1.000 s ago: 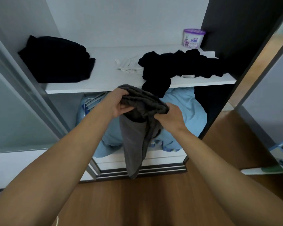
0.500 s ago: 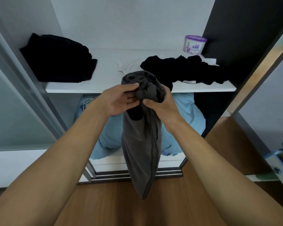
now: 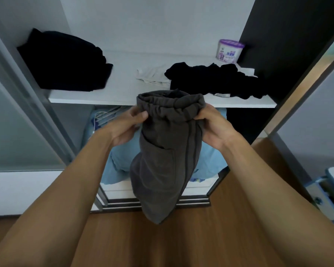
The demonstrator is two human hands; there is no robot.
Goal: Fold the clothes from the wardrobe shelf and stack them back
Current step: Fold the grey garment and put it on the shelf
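Note:
Dark grey shorts [image 3: 162, 162] with an elastic waistband hang in front of the white wardrobe shelf [image 3: 123, 93]. My left hand [image 3: 126, 126] pinches the waistband's left end and my right hand [image 3: 213, 125] pinches its right end, holding it stretched flat. A folded stack of black clothes [image 3: 66, 62] sits at the shelf's left. A crumpled black garment [image 3: 216, 79] lies at the right of the shelf, with a pale garment [image 3: 152, 76] partly under it.
A purple-lidded tub [image 3: 229, 51] stands at the shelf's back right. Light blue fabric [image 3: 121, 158] fills the space under the shelf. A sliding door frame [image 3: 27, 97] stands at the left, wooden floor [image 3: 162, 243] lies below, and an open drawer [image 3: 328, 193] juts out at the far right.
My hands have moved apart along the waistband, spreading the bunched shorts open and flat. The shorts hang straighter than before.

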